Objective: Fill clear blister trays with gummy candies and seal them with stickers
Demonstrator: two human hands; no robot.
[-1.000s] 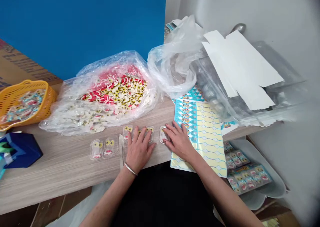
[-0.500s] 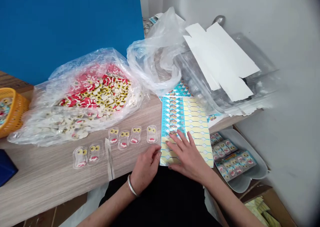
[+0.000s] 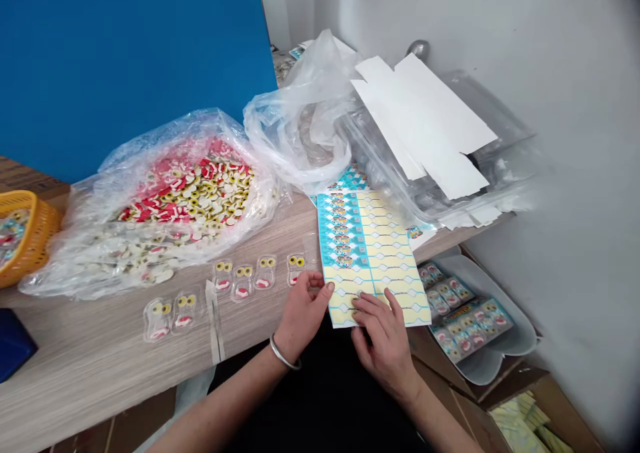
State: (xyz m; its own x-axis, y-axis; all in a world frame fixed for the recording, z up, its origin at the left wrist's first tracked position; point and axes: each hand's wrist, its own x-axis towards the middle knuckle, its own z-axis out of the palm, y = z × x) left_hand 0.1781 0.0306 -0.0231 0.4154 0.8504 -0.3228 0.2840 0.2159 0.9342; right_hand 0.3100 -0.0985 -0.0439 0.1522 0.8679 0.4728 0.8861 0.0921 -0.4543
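Observation:
The label sheet [image 3: 375, 260] lies at the table's front edge, with blue printed stickers at its upper left and yellow backing elsewhere. My left hand [image 3: 305, 306], a bangle on its wrist, pinches the sheet's left edge between thumb and fingers. My right hand [image 3: 383, 336] is at the sheet's lower edge, fingers bent on top and thumb below the near edge. Left of the sheet several clear blister pieces [image 3: 243, 282] with yellow eyes and red-and-white mouths rest on the wooden table [image 3: 100, 346].
A clear bag [image 3: 200, 193] of red and yellow pieces lies behind. An orange basket [image 3: 43, 240] is at far left, a blue object [image 3: 14, 345] below it. White cards [image 3: 425, 120] top plastic packs at right. A grey tray [image 3: 515, 340] holds packed cards.
The sheet's near part has come slightly up and right. My left hand has moved onto its left edge. My right hand has drawn down to the near edge, its fingers now bent.

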